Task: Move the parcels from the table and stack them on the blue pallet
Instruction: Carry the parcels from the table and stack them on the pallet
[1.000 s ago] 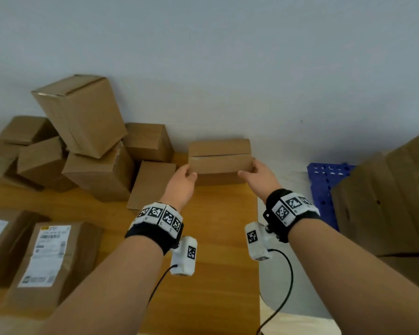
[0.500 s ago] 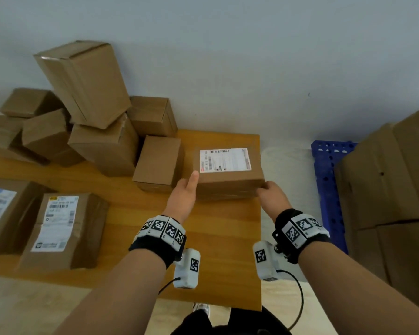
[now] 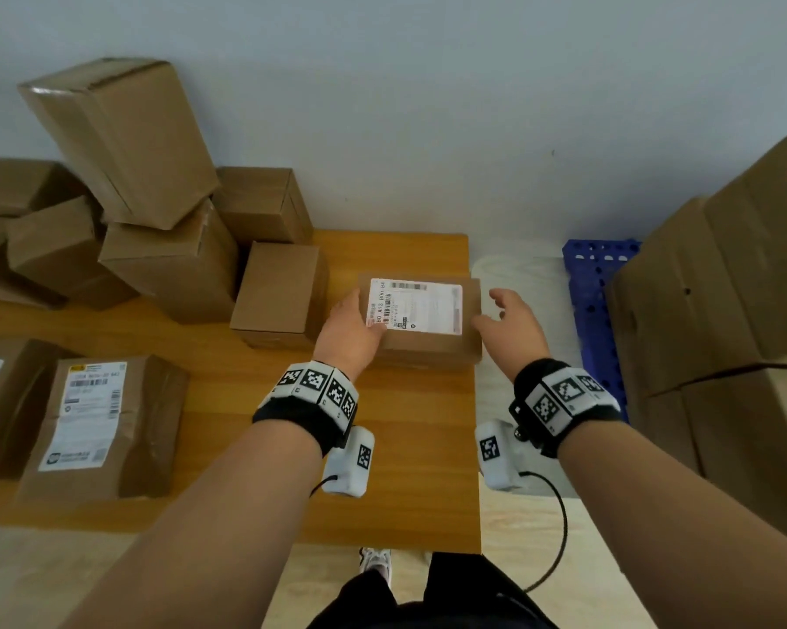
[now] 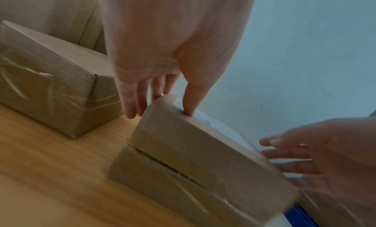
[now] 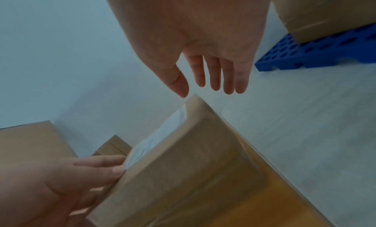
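Getting a two-handed grip on one labelled parcel (image 3: pixel 421 320) is the step we judge to be in hand: it lies flat at the table's (image 3: pixel 409 469) far right corner, its right side level with the table's right edge. Our left hand (image 3: pixel 348 331) holds its left end, thumb on the top by the white label and fingers down the side, as the left wrist view shows. Our right hand (image 3: pixel 512 326) is spread and relaxed just beside the parcel's right end; it holds nothing, and in the right wrist view its fingertips hang clear of the cardboard. The next move, as we read it, calls for closing that right hand on the right end, lifting level, and swinging right toward the blue pallet (image 3: pixel 595 311), which sits on the floor well apart from the table's right edge. Large cartons (image 3: pixel 718 301) already stand on the pallet and hide most of its deck, so we cannot tell where free room is left. The pile of plain boxes (image 3: pixel 164 238) along the table's far left edge is cut off at the frame, as are the labelled parcels (image 3: pixel 96 424) near the front left edge. Print on the labels is too small to read.
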Demonstrator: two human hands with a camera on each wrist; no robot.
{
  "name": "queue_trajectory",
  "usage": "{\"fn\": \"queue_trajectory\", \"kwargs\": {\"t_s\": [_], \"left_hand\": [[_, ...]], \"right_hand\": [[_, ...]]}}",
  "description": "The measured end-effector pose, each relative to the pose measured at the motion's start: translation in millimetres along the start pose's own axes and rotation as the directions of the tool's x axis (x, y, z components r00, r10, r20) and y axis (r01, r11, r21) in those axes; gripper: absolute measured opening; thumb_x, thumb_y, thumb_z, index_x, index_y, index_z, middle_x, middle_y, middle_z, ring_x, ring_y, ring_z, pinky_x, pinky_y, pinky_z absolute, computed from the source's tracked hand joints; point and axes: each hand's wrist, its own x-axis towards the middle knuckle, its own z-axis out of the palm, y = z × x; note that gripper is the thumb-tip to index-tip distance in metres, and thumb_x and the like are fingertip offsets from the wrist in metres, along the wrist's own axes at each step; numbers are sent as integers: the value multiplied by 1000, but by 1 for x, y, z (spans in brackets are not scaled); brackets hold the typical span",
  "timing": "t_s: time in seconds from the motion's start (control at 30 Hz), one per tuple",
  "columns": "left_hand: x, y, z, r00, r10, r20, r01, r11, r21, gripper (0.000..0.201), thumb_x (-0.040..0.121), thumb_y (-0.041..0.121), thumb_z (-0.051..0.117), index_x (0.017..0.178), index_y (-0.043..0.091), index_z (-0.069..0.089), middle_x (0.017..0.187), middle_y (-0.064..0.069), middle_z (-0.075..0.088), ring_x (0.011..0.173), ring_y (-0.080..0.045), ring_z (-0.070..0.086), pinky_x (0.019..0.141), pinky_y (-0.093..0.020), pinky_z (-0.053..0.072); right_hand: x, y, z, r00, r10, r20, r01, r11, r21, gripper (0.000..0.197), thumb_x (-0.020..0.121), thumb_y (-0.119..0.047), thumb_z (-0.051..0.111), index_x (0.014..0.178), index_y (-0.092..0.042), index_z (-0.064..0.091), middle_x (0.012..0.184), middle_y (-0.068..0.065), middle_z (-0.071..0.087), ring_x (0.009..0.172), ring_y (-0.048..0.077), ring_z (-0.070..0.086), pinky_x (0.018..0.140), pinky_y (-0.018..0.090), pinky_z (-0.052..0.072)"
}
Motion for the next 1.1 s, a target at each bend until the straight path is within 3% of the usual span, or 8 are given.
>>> {"fn": "queue_trajectory", "kwargs": {"t_s": [0.17, 0.23, 0.33, 0.47, 0.7, 0.8, 0.97, 1.1], "left_hand": [[-1, 3, 11, 983, 178, 52, -184, 969, 167, 55, 103, 19, 47, 154, 20, 28, 155, -5, 37, 139, -21, 38, 112, -35, 32], [-3, 0, 14, 994, 111, -9, -108, 982, 155, 58, 102, 28, 49, 154, 16, 26, 152, -7, 39, 137, -25, 41, 109, -39, 36], [-11, -13, 17, 997, -44, -68, 47, 998, 41, 64, 100, 38, 51, 152, 13, 26, 149, -12, 39, 133, -30, 44, 104, -43, 40], [-29, -32, 25, 985, -172, 21, 174, 977, -126, 70, 96, 50, 51, 152, 15, 27, 148, -8, 44, 130, -29, 48, 102, -43, 43], [-53, -59, 32, 951, -272, 144, 306, 888, -342, 60, 95, 57, 49, 139, 17, 44, 132, 0, 59, 108, -19, 57, 93, -35, 48], [-56, -58, 27, 963, -220, 158, 263, 899, -351, 51, 96, 53, 49, 133, 18, 51, 127, 1, 62, 104, -18, 59, 91, -34, 48], [-61, -43, 9, 983, -117, 143, 168, 886, -431, 54, 94, 50, 57, 137, 19, 53, 129, 3, 62, 110, -17, 61, 94, -33, 50], [-73, -17, -6, 994, 0, 113, 59, 852, -521, 51, 93, 50, 58, 135, 21, 55, 124, 5, 65, 101, -8, 63, 79, -22, 50]], "right_hand": [[2, -12, -2, 993, -72, 88, 85, 984, -154, 61, 94, -23, 62, 149, -19, 36, 150, 4, 42, 132, 22, 47, 97, 32, 43], [-5, -7, 4, 981, -32, 192, 72, 976, -205, 61, 93, -26, 63, 148, -17, 37, 144, 4, 50, 122, 21, 54, 89, 29, 47], [-17, 4, 13, 978, 10, 209, 37, 974, -222, 60, 91, -38, 64, 143, -16, 43, 135, 3, 58, 112, 19, 59, 89, 32, 52], [-33, 8, 27, 973, 43, 226, 0, 982, -186, 58, 91, -45, 64, 137, -15, 48, 129, 1, 61, 100, 15, 58, 83, 29, 50], [-61, 13, 55, 959, 126, 255, -124, 992, -23, 53, 96, -42, 57, 139, -12, 47, 133, 3, 58, 112, 19, 58, 97, 36, 49], [-68, 12, 57, 962, 125, 244, -122, 992, -27, 53, 97, -42, 54, 139, -11, 46, 134, 5, 58, 108, 18, 57, 92, 32, 48], [-81, 8, 44, 980, 130, 154, -142, 987, 75, 62, 93, -46, 59, 144, -14, 44, 135, 3, 58, 116, 21, 59, 99, 39, 51], [-97, -4, 15, 996, 64, 59, -72, 985, 155, 59, 92, -44, 63, 141, -14, 48, 130, 2, 62, 111, 18, 61, 97, 38, 52]]}}
